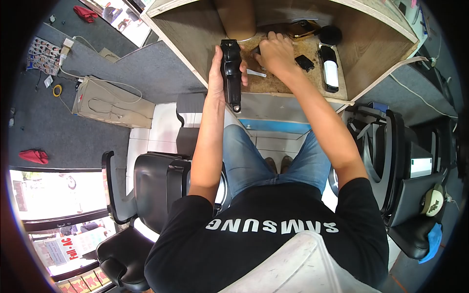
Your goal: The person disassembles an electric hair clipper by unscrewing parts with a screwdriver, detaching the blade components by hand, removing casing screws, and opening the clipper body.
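Note:
My left hand (pixel 216 73) is wrapped around a black hair clipper (pixel 230 73), held upright with its blade end away from me. Inside the wooden shelf, my right hand (pixel 277 51) has its fingers curled down near the board. A small dark piece shows beside its thumb, but what the fingers hold is hidden. Between the two hands lies a thin white strip (pixel 256 73), partly covered. To the right of my right hand are a small black piece (pixel 304 62) and a black-and-white clipper (pixel 330 68).
A gold-coloured object (pixel 302 29) and a round black item (pixel 330 35) sit at the shelf's back. Wooden side walls (pixel 373 53) bound the shelf. Black chairs (pixel 159 190) stand on both sides. A cardboard box (pixel 112 102) with a white cable is at left.

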A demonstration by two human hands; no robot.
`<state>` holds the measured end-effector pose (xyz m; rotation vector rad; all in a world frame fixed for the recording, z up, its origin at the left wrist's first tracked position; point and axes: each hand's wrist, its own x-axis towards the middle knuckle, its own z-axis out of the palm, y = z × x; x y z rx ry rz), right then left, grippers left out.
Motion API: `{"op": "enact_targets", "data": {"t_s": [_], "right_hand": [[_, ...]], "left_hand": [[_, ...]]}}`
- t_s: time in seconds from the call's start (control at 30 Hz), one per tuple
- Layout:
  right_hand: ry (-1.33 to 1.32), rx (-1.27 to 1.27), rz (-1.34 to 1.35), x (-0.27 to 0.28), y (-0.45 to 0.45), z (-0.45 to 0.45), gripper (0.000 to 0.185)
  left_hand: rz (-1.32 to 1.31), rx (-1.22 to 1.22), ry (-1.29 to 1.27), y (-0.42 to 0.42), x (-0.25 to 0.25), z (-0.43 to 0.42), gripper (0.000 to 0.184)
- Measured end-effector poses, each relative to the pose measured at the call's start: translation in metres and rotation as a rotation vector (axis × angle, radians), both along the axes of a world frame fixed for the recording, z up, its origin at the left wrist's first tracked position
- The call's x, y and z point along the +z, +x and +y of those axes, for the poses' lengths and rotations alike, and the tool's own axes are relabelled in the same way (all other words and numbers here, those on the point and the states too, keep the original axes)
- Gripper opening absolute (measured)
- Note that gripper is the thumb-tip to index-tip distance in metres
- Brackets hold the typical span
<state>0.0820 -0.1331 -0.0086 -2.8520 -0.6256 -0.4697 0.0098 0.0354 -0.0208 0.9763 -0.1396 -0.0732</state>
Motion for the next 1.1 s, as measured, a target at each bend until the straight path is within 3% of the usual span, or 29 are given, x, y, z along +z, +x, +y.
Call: {"op": "enact_targets", "data": {"t_s": [0.4, 0.5, 0.6, 0.7, 0.9, 1.1], "right_hand": [[0.106, -0.016, 0.291, -0.003, 0.030, -0.003, 0.045], [0.051, 0.019, 0.194, -0.002, 0.025, -0.013, 0.039], [0.336, 0.142, 0.182, -0.013, 0.033, -0.036, 0.030], [0.402, 0.079, -0.048, -0.004, 0.003, -0.063, 0.022], [0.281, 0.170, 0.012, -0.001, -0.057, -0.091, 0.013], [0.263, 0.110, -0.105, -0.008, -0.058, -0.092, 0.014]], "left_hand": [[-0.021, -0.104, 0.007, 0.007, -0.002, 0.004, 0.071], [0.022, -0.015, 0.111, 0.004, 0.002, -0.002, 0.068], [0.033, -0.015, 0.076, 0.002, 0.002, -0.005, 0.064], [0.025, -0.044, -0.020, -0.003, 0.002, -0.001, 0.062], [0.022, -0.037, -0.008, -0.003, 0.003, 0.000, 0.060], [0.044, -0.024, 0.036, -0.001, 0.002, -0.003, 0.059]]}}
